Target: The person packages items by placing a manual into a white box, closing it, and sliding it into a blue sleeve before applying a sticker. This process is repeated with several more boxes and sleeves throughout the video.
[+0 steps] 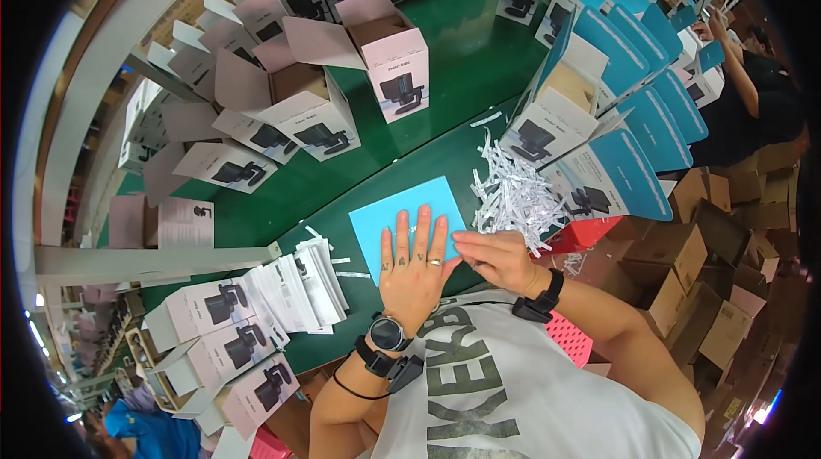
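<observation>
A light blue card or folded sheet (pixel 366 224) lies flat on the dark green worktop. My left hand (pixel 415 267) rests on it palm down, fingers stretched out, with a ring on one finger. At the card's right edge is my right hand (pixel 496 261), its fingers bent and pressed together on the card's lower right corner. The fingertips partly hide that corner. Just right of the card lies a heap of white paper shreds (pixel 513 194). Left of my left hand stands a row of folded white paper leaflets (pixel 299 288).
Open white product boxes (pixel 402 74) stand at the far side and left. More boxes with blue flaps (pixel 629 164) crowd the right. A white post (pixel 188 263) juts in from the left. Brown cartons (pixel 658 262) are piled at the right, near another person's arm (pixel 737 66).
</observation>
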The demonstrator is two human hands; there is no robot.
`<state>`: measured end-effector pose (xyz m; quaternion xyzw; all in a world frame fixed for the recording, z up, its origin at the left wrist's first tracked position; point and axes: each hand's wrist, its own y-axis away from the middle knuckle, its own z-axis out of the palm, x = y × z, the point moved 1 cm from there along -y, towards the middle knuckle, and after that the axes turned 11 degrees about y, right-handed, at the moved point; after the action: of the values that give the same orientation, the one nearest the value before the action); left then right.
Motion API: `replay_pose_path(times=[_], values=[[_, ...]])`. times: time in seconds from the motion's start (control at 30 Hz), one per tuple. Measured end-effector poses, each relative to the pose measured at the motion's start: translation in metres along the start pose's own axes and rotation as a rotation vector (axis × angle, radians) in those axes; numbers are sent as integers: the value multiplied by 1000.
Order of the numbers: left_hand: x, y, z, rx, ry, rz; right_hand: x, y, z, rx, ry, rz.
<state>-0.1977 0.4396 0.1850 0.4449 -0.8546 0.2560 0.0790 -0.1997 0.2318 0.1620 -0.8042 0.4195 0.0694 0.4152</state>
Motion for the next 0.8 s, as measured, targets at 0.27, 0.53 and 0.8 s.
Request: replay_pose_path(times=[0.27, 0.53, 0.8], values=[[-17, -30, -50, -149, 25, -17, 16, -11, -11, -30, -163, 30], [-3, -47, -28, 12, -45, -93, 45, -20, -10, 34, -192, 134], [-20, -73, -53, -152, 133, -39, 62, -7, -33, 206, -405, 402]])
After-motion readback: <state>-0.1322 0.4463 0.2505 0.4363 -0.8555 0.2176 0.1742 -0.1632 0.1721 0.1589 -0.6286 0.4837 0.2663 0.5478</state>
